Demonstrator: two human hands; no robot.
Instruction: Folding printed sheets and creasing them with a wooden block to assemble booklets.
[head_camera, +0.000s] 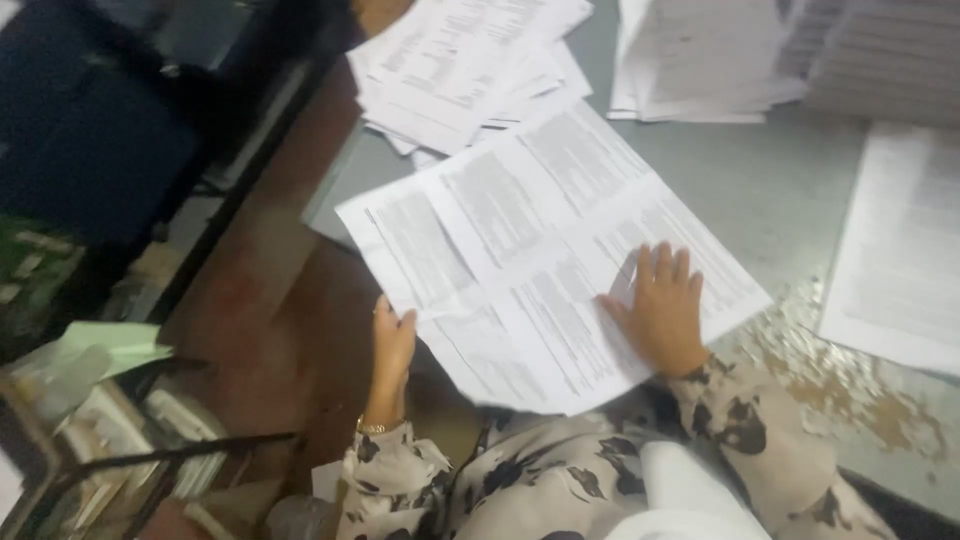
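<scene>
We see our two bare hands, the left hand and the right hand, coming out of long sleeves of beige cloth strewn with dark brown and black blotches. A thin gold-coloured bracelet circles our left wrist. The same patterned cloth covers our front, crossed by a plain white fabric fold.
</scene>
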